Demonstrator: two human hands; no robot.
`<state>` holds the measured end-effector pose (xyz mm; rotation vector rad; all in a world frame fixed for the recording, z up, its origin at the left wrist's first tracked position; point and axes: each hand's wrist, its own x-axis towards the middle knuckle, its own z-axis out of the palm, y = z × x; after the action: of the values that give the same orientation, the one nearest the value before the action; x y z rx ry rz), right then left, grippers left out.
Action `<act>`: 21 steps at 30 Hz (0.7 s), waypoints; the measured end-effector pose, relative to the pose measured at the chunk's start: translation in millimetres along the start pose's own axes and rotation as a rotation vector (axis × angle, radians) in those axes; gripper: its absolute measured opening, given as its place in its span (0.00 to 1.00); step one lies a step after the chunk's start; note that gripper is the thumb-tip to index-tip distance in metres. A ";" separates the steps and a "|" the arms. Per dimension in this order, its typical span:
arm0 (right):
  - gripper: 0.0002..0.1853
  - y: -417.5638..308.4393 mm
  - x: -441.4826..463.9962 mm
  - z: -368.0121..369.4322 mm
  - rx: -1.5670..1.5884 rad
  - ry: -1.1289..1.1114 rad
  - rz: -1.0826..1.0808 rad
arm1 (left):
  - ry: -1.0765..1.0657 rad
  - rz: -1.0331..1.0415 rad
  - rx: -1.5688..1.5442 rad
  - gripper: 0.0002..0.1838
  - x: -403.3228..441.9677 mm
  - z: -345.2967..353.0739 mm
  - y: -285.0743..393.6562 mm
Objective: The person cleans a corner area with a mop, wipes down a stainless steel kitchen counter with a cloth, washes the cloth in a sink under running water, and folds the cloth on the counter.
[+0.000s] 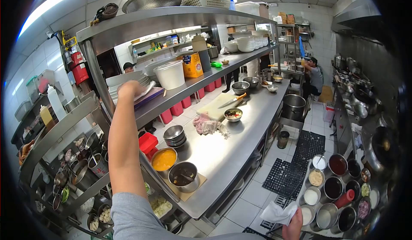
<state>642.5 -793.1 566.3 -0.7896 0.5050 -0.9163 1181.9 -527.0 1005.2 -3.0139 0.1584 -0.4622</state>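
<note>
My left hand [132, 89] reaches up to the steel shelf, its fingers curled at a white cloth or paper [146, 90] over a purple-edged board [148, 98]. The hand is slightly blurred and its fingertips are hidden. Stacked white bowls [124, 79] stand behind it, and a white bucket [170, 74] stands to its right. Low at the right, my right hand [292, 226] is closed on a crumpled white napkin [279, 213], held over the floor beside the sauce containers.
A pot of orange soup [164, 159] and a pot of dark liquid [183, 176] sit at the counter's near end. A knife [232, 100] rests on a cutting board [216, 107]. Black mats [283, 176] lie on the aisle floor. A person [316, 79] is at the far end.
</note>
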 end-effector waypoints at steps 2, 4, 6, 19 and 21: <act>0.06 8.5 -5.8 -14.1 -0.033 0.020 0.019 | 0.274 -0.059 0.048 0.22 -23.3 6.3 10.4; 0.06 12.1 -8.5 -22.7 -0.042 0.051 0.028 | 0.336 0.116 -0.055 0.22 -22.5 13.2 12.7; 0.05 10.6 -12.4 -21.0 -0.024 0.068 0.036 | 0.232 0.311 -0.112 0.24 -12.9 23.9 14.4; 0.11 25.1 -31.2 -32.6 0.014 0.116 0.041 | 0.112 0.572 -0.093 0.19 35.6 79.0 -19.0; 0.11 19.6 -42.9 -23.2 -0.066 0.205 0.088 | 0.305 0.607 -0.166 0.20 18.1 76.2 -1.5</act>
<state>613.9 -758.4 539.1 -0.7310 0.7471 -0.9067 1222.3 -522.2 938.2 -2.8053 1.1341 -0.8550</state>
